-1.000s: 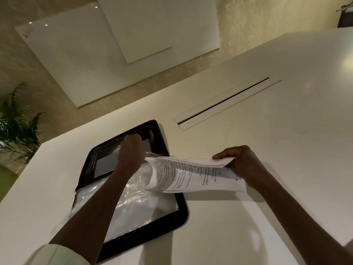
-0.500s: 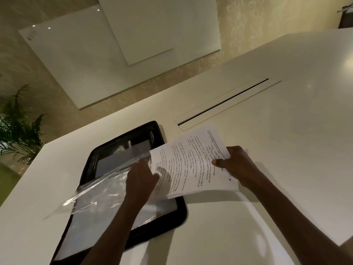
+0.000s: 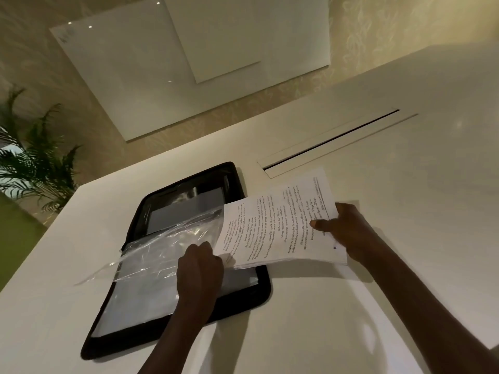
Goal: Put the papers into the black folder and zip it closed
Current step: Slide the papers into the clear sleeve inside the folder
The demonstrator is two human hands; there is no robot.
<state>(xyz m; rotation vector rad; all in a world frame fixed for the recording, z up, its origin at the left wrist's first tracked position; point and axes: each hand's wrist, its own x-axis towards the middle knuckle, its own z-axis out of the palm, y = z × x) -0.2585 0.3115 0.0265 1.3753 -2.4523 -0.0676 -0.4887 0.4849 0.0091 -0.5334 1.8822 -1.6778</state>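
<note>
The black folder (image 3: 259,295) lies open on the white table, its zipper rim all around and clear plastic sleeves (image 3: 156,249) inside. One sleeve is lifted and crumpled toward the left. A stack of printed papers (image 3: 272,225) lies flat over the folder's right edge, half on the table. My right hand (image 3: 348,233) grips the stack's right end, thumb on top. My left hand (image 3: 199,268) is curled at the stack's lower left corner, where the lifted sleeve meets the paper; what its fingers pinch is hidden.
The white table (image 3: 351,319) has a long cable slot (image 3: 332,141) behind the papers. A potted palm (image 3: 32,168) stands off the table's far left edge. White boards (image 3: 189,63) hang on the patterned wall.
The papers went from bent upward to lying flat and slid further onto the folder. My left hand moved from the folder's upper half down to the stack's corner, lifting a sleeve.
</note>
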